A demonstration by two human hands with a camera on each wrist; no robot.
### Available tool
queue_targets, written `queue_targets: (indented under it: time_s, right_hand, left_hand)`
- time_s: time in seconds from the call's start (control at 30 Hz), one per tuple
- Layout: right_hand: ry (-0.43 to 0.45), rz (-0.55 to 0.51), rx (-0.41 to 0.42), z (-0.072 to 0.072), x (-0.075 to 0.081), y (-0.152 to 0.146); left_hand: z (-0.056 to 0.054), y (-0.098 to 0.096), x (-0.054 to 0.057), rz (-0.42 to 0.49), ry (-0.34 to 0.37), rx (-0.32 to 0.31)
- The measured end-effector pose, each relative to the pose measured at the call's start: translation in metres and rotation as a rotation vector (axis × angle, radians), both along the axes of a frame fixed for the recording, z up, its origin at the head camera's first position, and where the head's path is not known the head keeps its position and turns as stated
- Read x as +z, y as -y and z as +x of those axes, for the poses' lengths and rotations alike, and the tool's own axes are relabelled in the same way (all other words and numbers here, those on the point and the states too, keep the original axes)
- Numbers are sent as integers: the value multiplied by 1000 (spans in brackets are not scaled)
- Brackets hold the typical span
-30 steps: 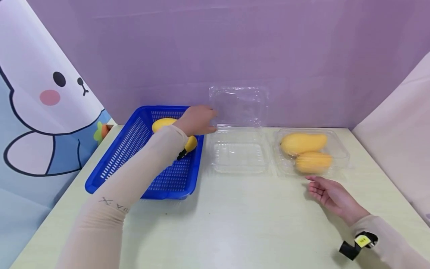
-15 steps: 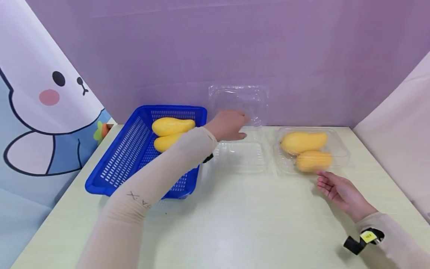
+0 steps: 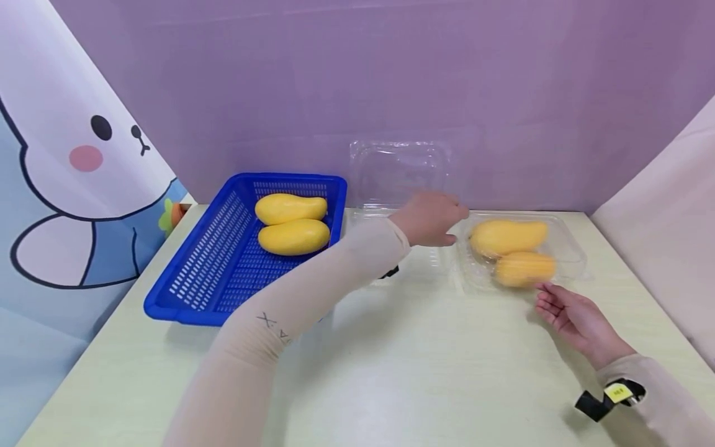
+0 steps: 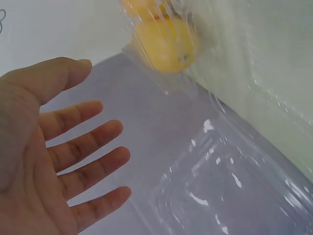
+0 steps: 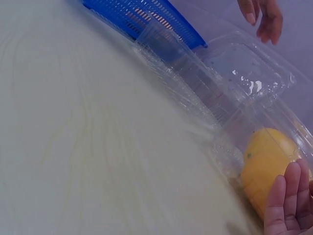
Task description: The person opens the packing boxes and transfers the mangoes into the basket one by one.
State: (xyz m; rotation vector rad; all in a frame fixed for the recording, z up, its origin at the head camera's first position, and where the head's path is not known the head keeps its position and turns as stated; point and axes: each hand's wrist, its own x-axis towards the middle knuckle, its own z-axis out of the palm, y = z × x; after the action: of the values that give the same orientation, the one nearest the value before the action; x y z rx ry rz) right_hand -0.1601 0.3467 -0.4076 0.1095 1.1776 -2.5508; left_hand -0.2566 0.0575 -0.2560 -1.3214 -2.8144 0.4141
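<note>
My left hand (image 3: pixel 431 220) is in the air over the empty clear plastic clamshell box (image 3: pixel 398 171), whose lid stands raised against the purple backdrop. In the left wrist view, the fingers (image 4: pixel 90 169) are spread and nothing is in them. To the right lies a second clear clamshell box (image 3: pixel 568 248), its plastic covering two yellow mangoes (image 3: pixel 508 238). My right hand (image 3: pixel 581 324) is at this box's front edge, fingertips right by the nearer mango (image 5: pixel 266 164), fingers loose. The left forearm hides part of the empty box's base.
A blue plastic basket (image 3: pixel 184 315) stands at the left with two yellow mangoes (image 3: pixel 293 237) in it. A purple cloth (image 3: pixel 391 74) hangs behind the pale table (image 3: pixel 402 372). White cloth (image 3: pixel 665 205) closes off the right side, and a printed cartoon cloth (image 3: pixel 61 192) the left.
My left hand has moved right, from the basket's right rim across the empty box toward the filled one. The right hand has shifted slightly right and up toward the nearer mango.
</note>
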Motion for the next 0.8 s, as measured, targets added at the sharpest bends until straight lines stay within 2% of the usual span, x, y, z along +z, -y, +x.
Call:
queue_targets:
  time_s: [0.17,0.27,0.57,0.8]
  right_hand:
    - [6,-30,-4,0,1,0]
    - [12,-31,-7,-1,1,1]
    - [45,-13,-24,-2,3,1]
    - [47,9,-18,-3,5,3]
  left_hand:
    - [6,-20,-7,-49,-44,-81]
    - [10,-31,-12,-89,-57,-98]
    - [20,-65,-25,-109,40,-45]
    - [23,-82,-38,-148,21,-72]
